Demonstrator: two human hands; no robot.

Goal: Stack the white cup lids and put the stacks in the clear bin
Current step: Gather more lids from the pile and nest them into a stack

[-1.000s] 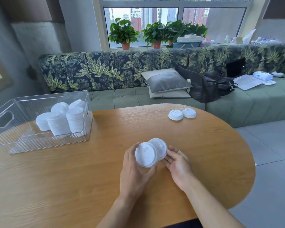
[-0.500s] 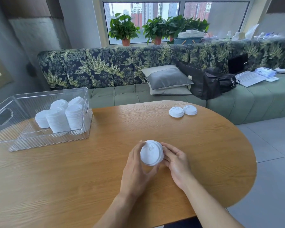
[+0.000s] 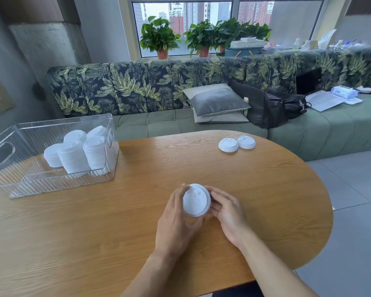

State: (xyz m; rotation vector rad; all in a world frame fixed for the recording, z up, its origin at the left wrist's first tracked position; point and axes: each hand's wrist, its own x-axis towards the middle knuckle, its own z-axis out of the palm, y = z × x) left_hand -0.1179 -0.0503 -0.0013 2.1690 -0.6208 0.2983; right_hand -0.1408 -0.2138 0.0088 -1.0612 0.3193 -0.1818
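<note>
A small stack of white cup lids (image 3: 196, 199) is held just above the middle of the wooden table (image 3: 94, 232). My left hand (image 3: 176, 219) grips the stack from the left and below, and my right hand (image 3: 227, 211) holds its right edge with curled fingers. Two loose white lids (image 3: 228, 144) (image 3: 246, 142) lie side by side at the table's far right. The clear bin (image 3: 51, 185) stands at the far left of the table, with several tall stacks of white lids (image 3: 77, 153) inside it.
A leaf-patterned sofa (image 3: 180, 86) runs behind the table with a grey cushion (image 3: 216, 101), a black bag (image 3: 266, 108) and a laptop (image 3: 317, 93) on it. Potted plants (image 3: 159, 37) stand on the window sill. Grey floor lies to the right of the table's rounded edge.
A second ago I held two lids side by side, one per hand. They have since been brought together into one stack held between both hands.
</note>
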